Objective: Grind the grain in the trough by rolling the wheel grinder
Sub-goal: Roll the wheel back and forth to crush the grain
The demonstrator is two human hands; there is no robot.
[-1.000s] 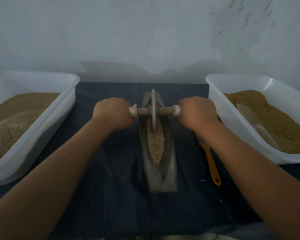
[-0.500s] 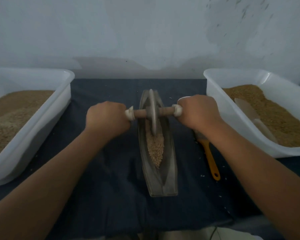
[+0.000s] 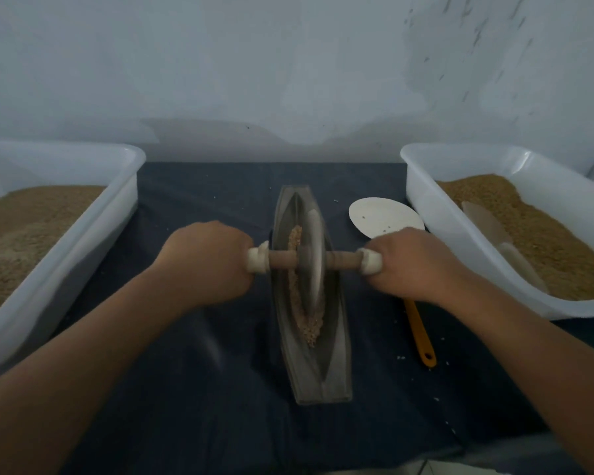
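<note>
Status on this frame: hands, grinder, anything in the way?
Both gripping handle ends: left hand, right hand. In trough, wheel grinder on grain. Off to the side, spoon, not blocking.

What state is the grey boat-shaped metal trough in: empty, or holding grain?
Holding grain: a narrow strip of tan grain lies along the channel of the grey boat-shaped metal trough.

Dark blue cloth (image 3: 203, 389) over the work surface; white plastic tub (image 3: 127, 186) at left and white plastic tub (image 3: 426, 200) at right, each holding brown granular fill, the right with a pale scoop (image 3: 487, 224) lying in it; white-headed, orange-handled spoon (image 3: 384, 216) beside the right tub; pale wall (image 3: 288, 63) at far side.
</note>
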